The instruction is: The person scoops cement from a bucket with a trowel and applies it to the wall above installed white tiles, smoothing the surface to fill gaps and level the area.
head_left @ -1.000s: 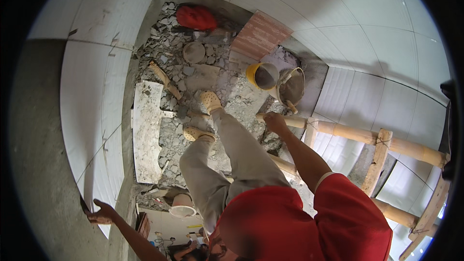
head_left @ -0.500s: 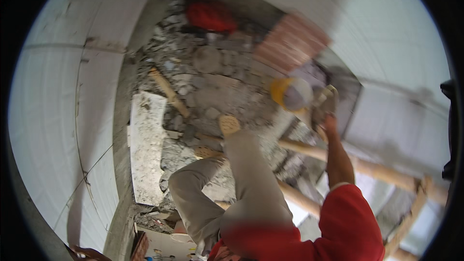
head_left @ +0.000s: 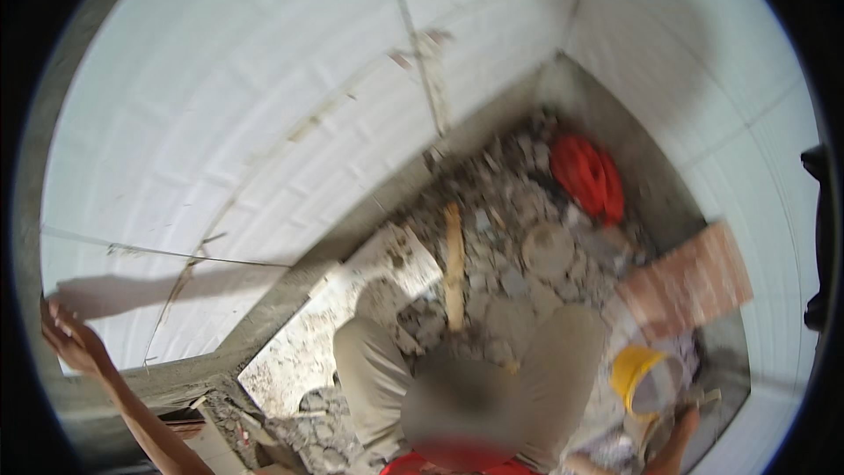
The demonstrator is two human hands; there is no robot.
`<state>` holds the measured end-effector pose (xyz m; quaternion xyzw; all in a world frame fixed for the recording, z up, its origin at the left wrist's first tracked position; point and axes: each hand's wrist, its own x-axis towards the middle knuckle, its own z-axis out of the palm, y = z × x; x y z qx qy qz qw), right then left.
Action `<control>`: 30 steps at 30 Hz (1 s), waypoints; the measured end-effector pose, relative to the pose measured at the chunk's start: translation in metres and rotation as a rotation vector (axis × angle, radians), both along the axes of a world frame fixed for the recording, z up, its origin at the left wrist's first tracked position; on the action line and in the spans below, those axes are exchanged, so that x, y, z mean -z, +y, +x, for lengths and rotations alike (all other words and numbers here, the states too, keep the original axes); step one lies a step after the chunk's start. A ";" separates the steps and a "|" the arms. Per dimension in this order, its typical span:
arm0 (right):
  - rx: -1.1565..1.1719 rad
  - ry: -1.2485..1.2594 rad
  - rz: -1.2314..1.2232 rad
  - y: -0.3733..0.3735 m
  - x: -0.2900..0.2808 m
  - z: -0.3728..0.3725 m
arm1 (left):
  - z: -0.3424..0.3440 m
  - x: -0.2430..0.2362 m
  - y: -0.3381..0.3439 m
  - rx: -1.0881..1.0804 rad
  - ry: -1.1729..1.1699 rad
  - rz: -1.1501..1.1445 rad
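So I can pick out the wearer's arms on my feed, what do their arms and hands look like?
The left hand and left forearm are bare: no glove, watch or sleeve shows, nor any cable or marking. The right hand also looks ungloved, though it is blurred. A strip of red top shows at the lower edge; its sleeves are out of view.
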<state>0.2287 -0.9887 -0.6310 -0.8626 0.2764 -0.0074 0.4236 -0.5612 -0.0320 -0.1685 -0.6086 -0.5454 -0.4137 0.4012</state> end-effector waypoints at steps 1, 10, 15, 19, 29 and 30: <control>-0.054 0.001 -0.206 0.010 -0.002 -0.003 | 0.004 -0.005 -0.002 -0.015 0.264 0.100; 0.014 -0.069 -0.969 0.052 -0.108 -0.011 | 0.051 -0.002 -0.013 -0.003 0.030 0.062; 0.118 -0.128 -1.262 0.022 -0.186 -0.024 | 0.052 0.002 -0.009 -0.060 0.132 0.159; 0.108 -0.512 -1.195 0.018 -0.254 0.006 | 0.049 0.003 -0.011 -0.011 0.076 0.090; -0.256 -0.713 0.329 0.184 -0.381 0.038 | 0.053 -0.010 -0.027 0.044 0.060 0.003; -0.277 -0.698 0.404 0.211 -0.384 0.033 | 0.055 -0.016 -0.032 0.048 0.085 0.009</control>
